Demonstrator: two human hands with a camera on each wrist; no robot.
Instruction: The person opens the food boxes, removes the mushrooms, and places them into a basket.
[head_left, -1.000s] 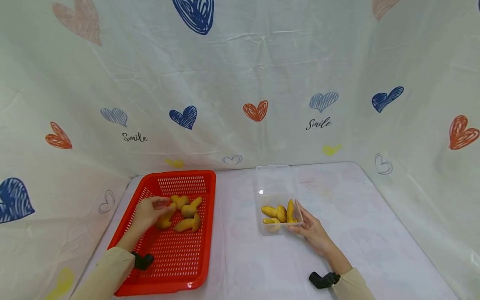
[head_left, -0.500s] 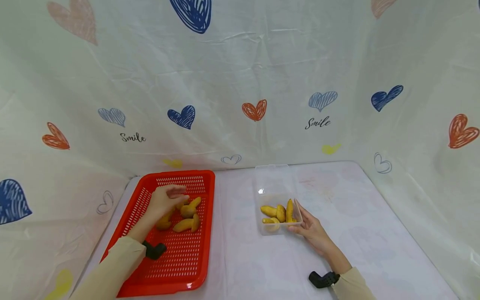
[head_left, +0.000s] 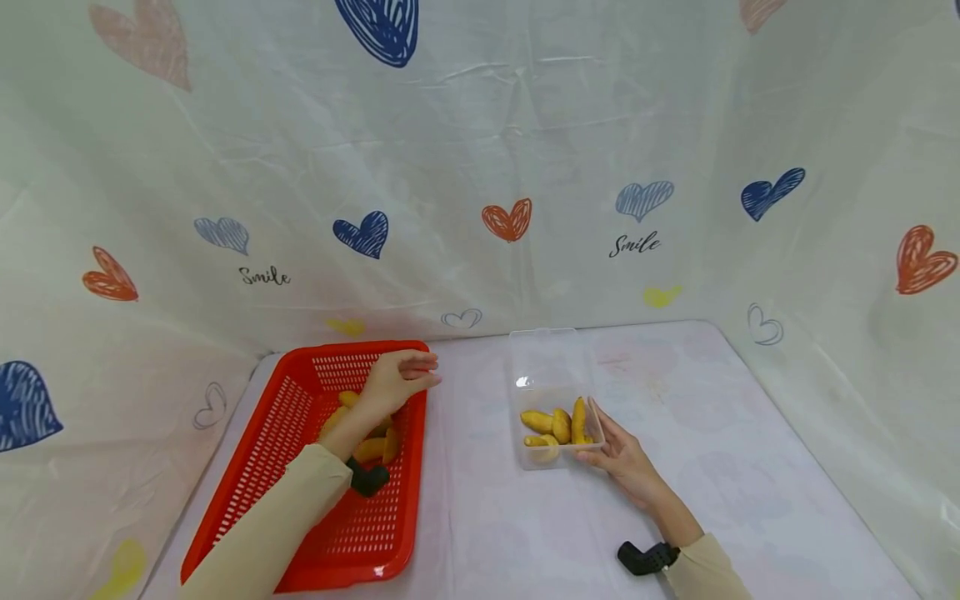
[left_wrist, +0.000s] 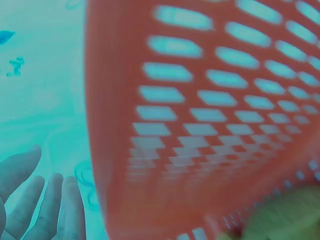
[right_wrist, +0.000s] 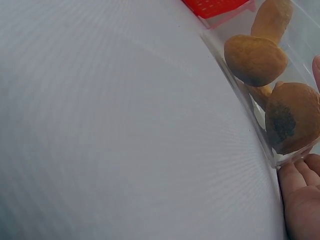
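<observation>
My left hand [head_left: 401, 379] is over the far right rim of a red perforated basket [head_left: 408, 508]. Its fingers reach out fairly straight past the rim, and the left wrist view shows nothing between those fingers [left_wrist: 50, 210]. Several yellow-brown mushrooms [head_left: 367, 451] lie in the basket, partly covered by the left forearm. My right hand [head_left: 626, 467] grips the near right corner of a clear plastic box [head_left: 536, 458], thumb in front and fingers along the side. Inside the box are several more mushrooms [right_wrist: 255, 60], with caps and stems showing.
The box's clear lid [head_left: 551, 358] stands open behind it. Both containers sit on a table with a white cloth [head_left: 480, 517]. A white sheet printed with hearts [head_left: 450, 150] hangs behind and at both sides.
My left hand has moved from the mushrooms in the basket, rightward and away from me, to above the right rim. The right hand stays at the box corner.
</observation>
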